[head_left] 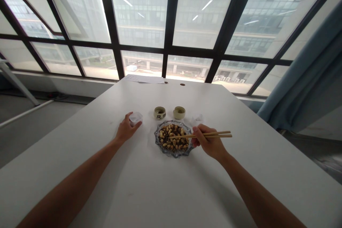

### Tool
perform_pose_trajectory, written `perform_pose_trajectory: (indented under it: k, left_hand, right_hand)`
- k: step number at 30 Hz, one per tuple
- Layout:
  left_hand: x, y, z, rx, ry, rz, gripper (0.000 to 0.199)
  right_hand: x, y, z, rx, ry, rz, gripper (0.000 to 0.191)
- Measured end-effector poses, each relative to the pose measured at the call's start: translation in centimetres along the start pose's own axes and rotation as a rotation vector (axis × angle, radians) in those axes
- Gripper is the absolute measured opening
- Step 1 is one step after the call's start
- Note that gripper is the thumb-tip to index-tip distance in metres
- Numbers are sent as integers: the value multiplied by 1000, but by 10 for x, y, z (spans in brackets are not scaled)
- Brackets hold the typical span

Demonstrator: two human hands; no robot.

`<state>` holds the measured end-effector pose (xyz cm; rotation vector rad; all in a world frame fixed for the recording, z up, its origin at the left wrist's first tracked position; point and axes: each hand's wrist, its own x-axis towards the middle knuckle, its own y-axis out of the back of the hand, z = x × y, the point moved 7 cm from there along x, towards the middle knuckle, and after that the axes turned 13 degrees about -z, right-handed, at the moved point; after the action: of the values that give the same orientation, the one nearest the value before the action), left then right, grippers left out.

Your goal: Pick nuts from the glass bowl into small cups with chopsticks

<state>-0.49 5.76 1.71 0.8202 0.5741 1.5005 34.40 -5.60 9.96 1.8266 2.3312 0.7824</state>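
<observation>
My right hand is closed round a pair of wooden chopsticks, whose tips reach into the nuts on a scalloped glass plate. Among the pale nuts, which look like peanuts, lie small dark bits. To the left, my left hand grips a small translucent plastic container between thumb and fingers; the container rests on the table. Just behind the plate stand two small ceramic cups: one with dark lettering and a plainer one.
A second clear container, partly hidden by my right hand, sits right of the cups. Papers lie at the far end of the white table. Large windows rise behind it. A blue curtain hangs at the right.
</observation>
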Motion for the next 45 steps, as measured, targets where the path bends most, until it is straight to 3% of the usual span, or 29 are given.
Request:
perform_pose_trajectory:
  k: [15, 23, 27, 33, 37, 41, 45]
  left_hand:
    - [-3, 2, 4, 13, 13, -6, 74]
    - [-2, 0, 2, 8, 2, 4, 73]
    - [-2, 0, 1, -2, 3, 3, 74]
    - [-1, 1, 2, -2, -2, 4, 74]
    - [-1, 1, 1, -1, -4, 1, 74]
    - [0, 0, -2, -22, -6, 8, 75]
    - [0, 1, -2, -101, -46, 47, 84]
  right_hand:
    - [-5, -16, -39, -266, 123, -232, 43]
    - [-5, -10, -32, -164, 86, -200, 43]
    - [1, 3, -12, 50, 15, -57, 48]
    - [11, 25, 61, 546, -130, 265, 52]
    - [10, 26, 99, 701, -184, 351, 47]
    - [7, 21, 113, 756, -214, 358, 43]
    - [4, 18, 111, 742, -209, 385, 47]
